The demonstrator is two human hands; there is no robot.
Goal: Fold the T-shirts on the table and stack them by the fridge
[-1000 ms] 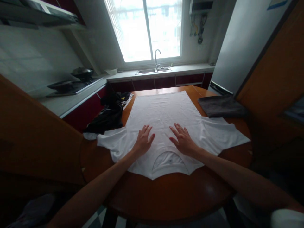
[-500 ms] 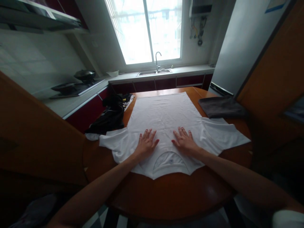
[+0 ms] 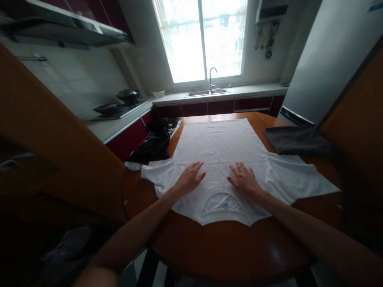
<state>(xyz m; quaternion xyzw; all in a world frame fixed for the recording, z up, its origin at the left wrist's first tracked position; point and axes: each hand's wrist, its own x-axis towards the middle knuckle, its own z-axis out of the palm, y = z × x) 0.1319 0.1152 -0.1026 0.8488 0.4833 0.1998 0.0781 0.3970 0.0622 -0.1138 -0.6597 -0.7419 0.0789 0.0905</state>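
White cotton T-shirt (image 3: 221, 147) spread flat on round brown wooden bench (image 3: 227, 247), collar near, hem far. Left hand (image 3: 190, 178) and right hand (image 3: 245, 180) palm-down on chest area either side of collar, grip spread flat, holding nothing. Black crumpled garment (image 3: 155, 143) at far left edge; dark grey folded cloth (image 3: 296, 140) far right.

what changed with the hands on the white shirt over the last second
Both hands slid back toward the collar: the left hand and right hand now lie flat, fingers closer together, just above the neckline of the white t-shirt. Nothing was gripped or let go. The shirt stays spread on the wooden table, with the black clothes and grey cloth unmoved.
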